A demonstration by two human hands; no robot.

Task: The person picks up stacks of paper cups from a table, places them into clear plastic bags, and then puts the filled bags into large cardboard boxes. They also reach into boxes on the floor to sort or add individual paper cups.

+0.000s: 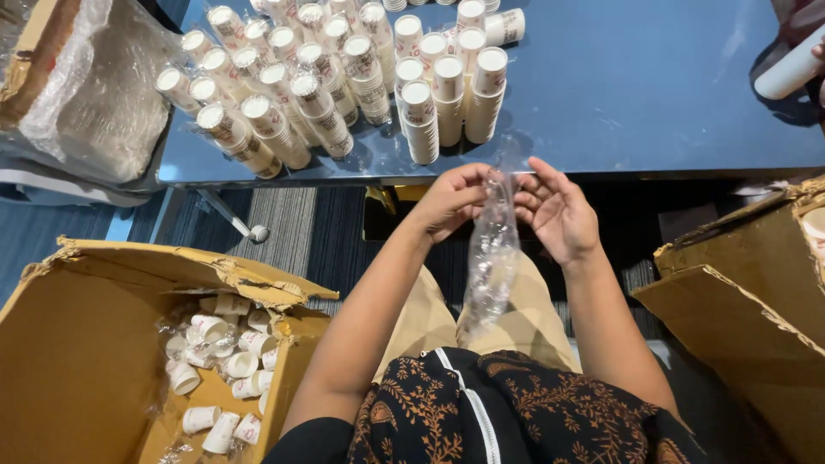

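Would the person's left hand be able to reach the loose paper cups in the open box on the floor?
Probably yes: the box gapes open beside the left arm, cups uncovered, though the left hand holds a clear plastic sleeve.
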